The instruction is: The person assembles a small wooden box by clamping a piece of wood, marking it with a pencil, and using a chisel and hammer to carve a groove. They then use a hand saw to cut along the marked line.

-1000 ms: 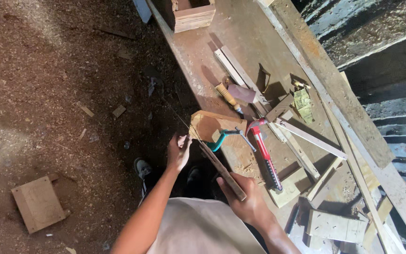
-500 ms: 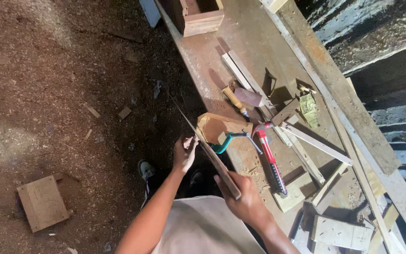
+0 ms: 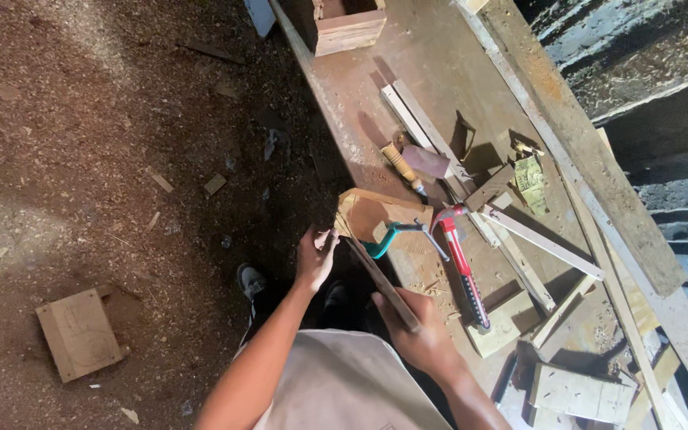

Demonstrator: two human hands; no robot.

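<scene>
Strip [image 3: 381,280] sits as half a second back, along bench [image 3: 439,48] front edge, far end against clamped block [image 3: 376,211]; only camera shifted. Right hand [image 3: 416,334] wraps near end, closed tight. Left hand [image 3: 314,256] pinches far end just off edge. Hammer [image 3: 463,267] beside, untouched.

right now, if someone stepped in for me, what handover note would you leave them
Left hand: gripping the upper end of a thin wooden strip at the workbench edge.
Right hand: gripping the strip's lower end.
The strip lies against a clamped wooden piece held by a teal clamp.
Nearby: red-handled hammer, wooden-handled chisel, offcuts, a wooden box at the far end.
Done: the piece is clamped.
Left: the strip is not fixed to anything; both hands hold it.
</scene>
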